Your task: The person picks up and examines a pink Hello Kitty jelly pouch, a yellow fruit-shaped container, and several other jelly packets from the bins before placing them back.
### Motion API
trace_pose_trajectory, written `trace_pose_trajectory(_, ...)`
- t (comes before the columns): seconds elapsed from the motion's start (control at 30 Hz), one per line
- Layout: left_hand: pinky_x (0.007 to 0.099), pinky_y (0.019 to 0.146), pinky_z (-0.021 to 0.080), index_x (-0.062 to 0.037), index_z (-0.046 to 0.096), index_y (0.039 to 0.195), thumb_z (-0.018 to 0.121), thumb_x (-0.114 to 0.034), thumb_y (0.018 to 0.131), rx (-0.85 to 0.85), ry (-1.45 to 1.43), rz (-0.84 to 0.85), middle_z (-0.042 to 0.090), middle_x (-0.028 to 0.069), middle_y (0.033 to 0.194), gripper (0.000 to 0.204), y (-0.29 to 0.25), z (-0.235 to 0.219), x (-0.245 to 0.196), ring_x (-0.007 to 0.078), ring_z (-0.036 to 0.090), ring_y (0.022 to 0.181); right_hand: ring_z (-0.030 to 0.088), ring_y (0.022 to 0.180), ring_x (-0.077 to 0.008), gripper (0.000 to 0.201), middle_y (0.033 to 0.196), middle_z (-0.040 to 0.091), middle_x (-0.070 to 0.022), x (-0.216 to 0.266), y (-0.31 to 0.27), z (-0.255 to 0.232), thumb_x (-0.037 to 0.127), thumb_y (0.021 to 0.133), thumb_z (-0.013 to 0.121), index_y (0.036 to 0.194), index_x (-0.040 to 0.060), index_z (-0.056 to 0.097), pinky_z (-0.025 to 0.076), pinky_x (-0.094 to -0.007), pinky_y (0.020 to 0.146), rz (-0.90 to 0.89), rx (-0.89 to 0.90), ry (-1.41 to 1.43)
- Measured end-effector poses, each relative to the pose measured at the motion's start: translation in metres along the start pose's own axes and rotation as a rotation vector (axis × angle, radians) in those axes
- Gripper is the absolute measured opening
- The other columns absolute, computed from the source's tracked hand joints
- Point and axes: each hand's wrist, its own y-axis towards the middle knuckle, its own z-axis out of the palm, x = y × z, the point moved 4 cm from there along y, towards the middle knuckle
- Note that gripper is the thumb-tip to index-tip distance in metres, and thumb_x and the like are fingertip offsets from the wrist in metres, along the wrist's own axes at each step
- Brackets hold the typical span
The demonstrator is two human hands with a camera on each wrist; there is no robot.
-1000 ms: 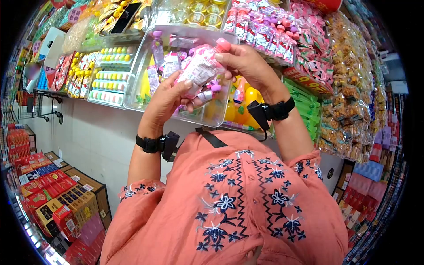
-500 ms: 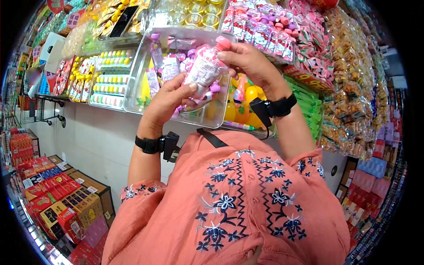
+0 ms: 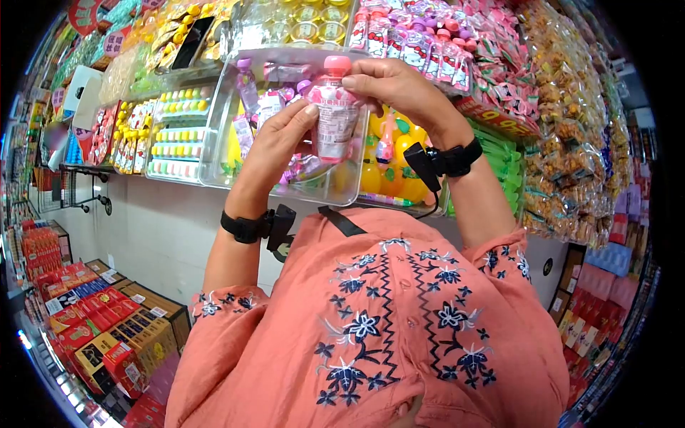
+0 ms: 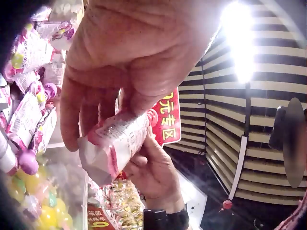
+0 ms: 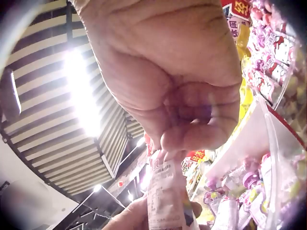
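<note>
A pink spouted pouch (image 3: 335, 125) with a pink cap is held upright, its side of small print facing up at the head camera. My left hand (image 3: 285, 132) pinches its left edge, thumb on the printed face. At the upper right, just below the cap, the right hand (image 3: 396, 82) pinches it between thumb and fingers. In the left wrist view the bottom of the pouch (image 4: 115, 143) sticks out past the left fingers. Below the hands, a clear plastic bin (image 3: 285, 195) holds several purple-capped pouches (image 3: 271, 103).
Left of the bin stand trays of small yellow-topped and pastel pieces (image 3: 177, 125). To the right lie yellow fruit-shaped containers (image 3: 407, 135) and green packs (image 3: 503, 175). Pink packets (image 3: 428, 53) fill the back, bagged snacks (image 3: 564, 135) the far right. Boxes (image 3: 118, 342) are stacked low at left.
The pouch has turned from leaning right to upright and shifted slightly left. The left hand has moved up along its edge, and the right hand has come left with the cap end.
</note>
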Motion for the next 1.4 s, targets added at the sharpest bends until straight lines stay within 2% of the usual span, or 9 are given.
trace_pose_trajectory(0.43,0.0213,0.062,0.046,-0.0057,0.065,0.109,0.054,-0.028,0.103,-0.124,0.068,0.117,0.060,-0.0052,0.083,0.026,0.012,-0.001,-0.017,0.0037,0.054,0.071,0.066,0.069,-0.0113,0.043,0.082,0.063,-0.0047,0.000,-0.020,-0.001,0.037,0.098,0.062,0.114,-0.0018,0.057,0.052,-0.0250,0.048,0.128,-0.205,0.080)
trace_pose_trajectory(0.6,0.0227,0.057,0.042,-0.0049,0.065,0.108,0.053,-0.024,0.104,-0.161,0.271,0.297,0.055,-0.0059,0.077,0.023,0.028,0.003,-0.014,0.0031,0.051,0.069,0.067,0.086,-0.0172,0.053,0.105,0.062,-0.0108,0.000,-0.016,0.011,0.042,0.097,0.061,0.125,-0.0036,0.053,0.059,-0.0298,0.068,0.110,-0.179,0.233)
trace_pose_trajectory(0.63,0.0243,0.066,0.049,-0.0024,0.065,0.118,0.057,-0.025,0.103,-0.184,0.427,0.353,0.065,0.0011,0.092,0.029,0.025,0.006,-0.018,0.0079,0.060,0.078,0.067,0.089,-0.0181,0.056,0.109,0.062,-0.0120,0.001,-0.016,0.012,0.044,0.096,0.062,0.125,-0.0038,0.053,0.060,-0.0303,0.070,0.108,-0.165,0.287)
trace_pose_trajectory(0.73,0.0369,0.072,0.050,-0.0040,0.064,0.118,0.063,-0.026,0.097,-0.224,0.861,0.623,0.065,0.0106,0.095,0.030,0.014,0.037,-0.037,0.0261,0.062,0.084,0.067,0.097,-0.0188,0.056,0.116,0.062,-0.0111,0.001,-0.016,0.011,0.047,0.095,0.064,0.124,-0.0005,0.056,0.061,-0.0333,0.076,0.094,-0.116,0.453)
trace_pose_trajectory(0.77,0.0422,0.084,0.049,-0.0051,0.064,0.120,0.066,-0.027,0.093,-0.187,0.999,0.700,0.064,0.0167,0.110,0.035,0.009,0.045,-0.042,0.0362,0.060,0.098,0.066,0.097,-0.0184,0.054,0.116,0.062,-0.0102,0.000,-0.017,0.011,0.046,0.095,0.064,0.124,0.0005,0.057,0.062,-0.0339,0.076,0.078,-0.129,0.489)
trace_pose_trajectory(0.87,0.0344,0.087,0.051,-0.0066,0.064,0.125,0.065,-0.023,0.096,-0.154,1.041,0.737,0.065,0.0122,0.116,0.033,0.012,0.044,-0.045,0.0233,0.062,0.106,0.069,0.096,-0.0186,0.043,0.111,0.066,-0.0083,-0.020,-0.015,0.005,0.039,0.096,0.064,0.121,0.0040,0.060,0.063,-0.0372,0.075,0.058,-0.171,0.612)
trace_pose_trajectory(1.0,0.0332,0.090,0.050,0.0005,0.058,0.130,0.061,-0.027,0.099,-0.172,0.671,0.476,0.064,0.0126,0.116,0.041,0.028,0.011,-0.040,0.0236,0.062,0.108,0.071,0.096,-0.0221,0.038,0.108,0.070,-0.0103,-0.021,-0.021,-0.003,0.031,0.097,0.062,0.123,0.0032,0.059,0.063,-0.0406,0.078,0.011,-0.192,0.804)
trace_pose_trajectory(1.13,0.0296,0.079,0.056,0.0005,0.051,0.133,0.056,-0.028,0.102,0.105,0.157,-0.013,0.064,0.0095,0.111,0.042,0.032,0.017,-0.029,0.0184,0.066,0.100,0.069,0.101,-0.0237,0.040,0.112,0.068,-0.0119,-0.023,-0.023,-0.016,0.025,0.094,0.066,0.126,0.0020,0.058,0.061,-0.0439,0.084,-0.027,-0.185,0.897)
trace_pose_trajectory(1.4,0.0270,0.068,0.056,-0.0009,0.053,0.126,0.061,-0.028,0.099,0.090,0.063,-0.036,0.065,0.0088,0.102,0.039,0.048,0.024,-0.031,0.0155,0.068,0.088,0.068,0.089,-0.0150,0.028,0.102,0.068,-0.0049,-0.032,-0.036,-0.041,0.017,0.092,0.070,0.114,0.0033,0.062,0.060,-0.0344,0.082,-0.108,-0.370,0.864)
